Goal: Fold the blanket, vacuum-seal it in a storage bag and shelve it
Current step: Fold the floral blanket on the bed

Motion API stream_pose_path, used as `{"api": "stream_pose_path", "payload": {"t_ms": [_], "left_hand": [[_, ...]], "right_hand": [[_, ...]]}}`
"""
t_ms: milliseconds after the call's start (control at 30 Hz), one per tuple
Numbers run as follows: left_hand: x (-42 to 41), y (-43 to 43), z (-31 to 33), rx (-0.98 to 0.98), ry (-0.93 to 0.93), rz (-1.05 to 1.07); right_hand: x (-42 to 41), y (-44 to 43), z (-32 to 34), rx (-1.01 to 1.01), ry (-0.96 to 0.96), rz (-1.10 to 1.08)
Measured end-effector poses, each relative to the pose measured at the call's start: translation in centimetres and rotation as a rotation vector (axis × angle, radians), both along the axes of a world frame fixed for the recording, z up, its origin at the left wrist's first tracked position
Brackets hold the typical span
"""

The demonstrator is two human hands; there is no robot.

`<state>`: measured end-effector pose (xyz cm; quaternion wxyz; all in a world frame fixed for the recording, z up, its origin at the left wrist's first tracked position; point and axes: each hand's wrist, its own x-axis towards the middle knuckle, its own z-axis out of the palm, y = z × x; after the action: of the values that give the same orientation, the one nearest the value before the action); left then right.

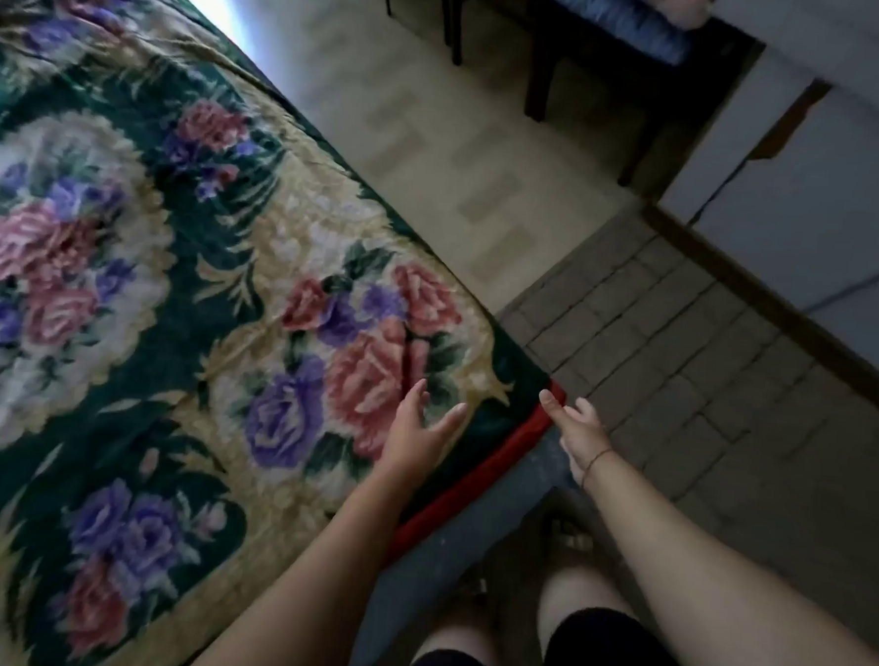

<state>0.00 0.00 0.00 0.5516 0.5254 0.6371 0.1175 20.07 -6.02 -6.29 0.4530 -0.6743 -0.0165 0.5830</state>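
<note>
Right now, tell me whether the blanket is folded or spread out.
Spread out. The blanket lies flat, flower pattern unbroken up to the red edge, no fold visible. Left hand and right hand are open at its corner.

Shows dark chair legs [537, 81] on a pale tiled floor [438, 152] at top centre, blue fabric [616, 19] at upper right, and grey brick-patterned flooring [683, 347] at centre right, bordered by a brown baseboard [769, 299].

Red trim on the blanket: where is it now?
Head view, lower centre: the red trim edges the blanket's near corner, between the left hand and right hand.
</note>
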Motion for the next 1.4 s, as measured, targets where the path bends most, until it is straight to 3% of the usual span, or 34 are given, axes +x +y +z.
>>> {"api": "stream_pose_path", "payload": {"t_ms": [100, 267, 333, 467, 567, 667, 933, 1167, 1300, 1400], "left_hand": [[1.6, 0.8, -1.6, -0.030, 0.014, -0.018], [4.0, 1.2, -3.9, -0.086, 0.025, 0.032], [4.6, 0.9, -4.2, -0.097, 0.026, 0.044], [5.9, 0.8, -3.8, -0.086, 0.025, 0.096], [7.3, 1.2, -2.5, -0.080, 0.006, 0.108], [8.7, 1.8, -1.3, -0.097, -0.042, 0.127], [10.7, 2.3, -1.8, -0.133, -0.135, 0.212], [10.8, 4.9, 1.3, -0.315, -0.484, 0.585], [8.3, 5.6, 2.3, -0.279, -0.345, 0.722], [6.2, 4.9, 2.5, -0.190, -0.265, 0.776]], "right_hand": [[0.9, 1.1, -1.2, -0.026, 0.006, -0.045], [3.0, 1.8, -8.2, -0.042, 0.278, -0.101], [3.4, 2.7, -6.4, -0.084, 0.326, -0.159], [4.6, 5.1, -4.8, 0.059, 0.487, -0.205], [4.5, 7.8, -3.6, 0.125, 0.481, -0.091], [4.4, 10.1, -2.7, 0.049, 0.340, 0.028], [6.1, 10.8, -5.5, -0.033, 0.032, 0.003], [1.7, 9.6, 2.6, 0.363, 0.223, 0.388], [0.0, 9.4, 5.0, 0.304, 0.249, 0.521], [-0.9, 9.0, 5.6, 0.212, 0.367, 0.476]]}}
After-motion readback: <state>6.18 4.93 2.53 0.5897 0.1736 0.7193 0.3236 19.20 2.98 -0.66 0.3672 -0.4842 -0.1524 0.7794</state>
